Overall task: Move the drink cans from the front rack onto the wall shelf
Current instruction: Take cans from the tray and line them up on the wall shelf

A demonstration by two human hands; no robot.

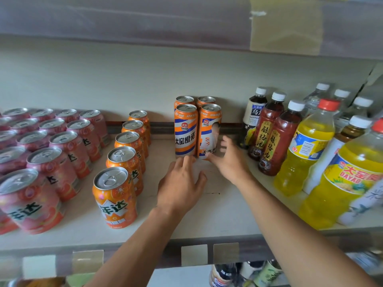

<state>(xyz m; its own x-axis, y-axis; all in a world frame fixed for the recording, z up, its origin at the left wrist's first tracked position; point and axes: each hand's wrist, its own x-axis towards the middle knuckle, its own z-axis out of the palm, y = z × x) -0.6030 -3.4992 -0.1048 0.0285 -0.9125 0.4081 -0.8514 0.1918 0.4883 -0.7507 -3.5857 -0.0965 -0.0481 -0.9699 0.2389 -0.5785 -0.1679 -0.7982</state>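
Several tall orange-and-white drink cans stand in two short rows at the back middle of the cream wall shelf [207,214]; the front left can [186,131] and the front right can [209,129] are side by side. My left hand [182,183] lies low on the shelf with relaxed fingers, its fingertips at the base of the front left can. My right hand [230,160] is spread open, thumb at the base of the front right can and fingers beside it. Neither hand grips a can.
A column of short orange cans [115,195] runs front to back left of my hands. Several pink cans [31,201] fill the far left. Dark tea bottles [275,141] and yellow drink bottles [308,150] crowd the right. Price-tag holders line the shelf's front edge [194,254].
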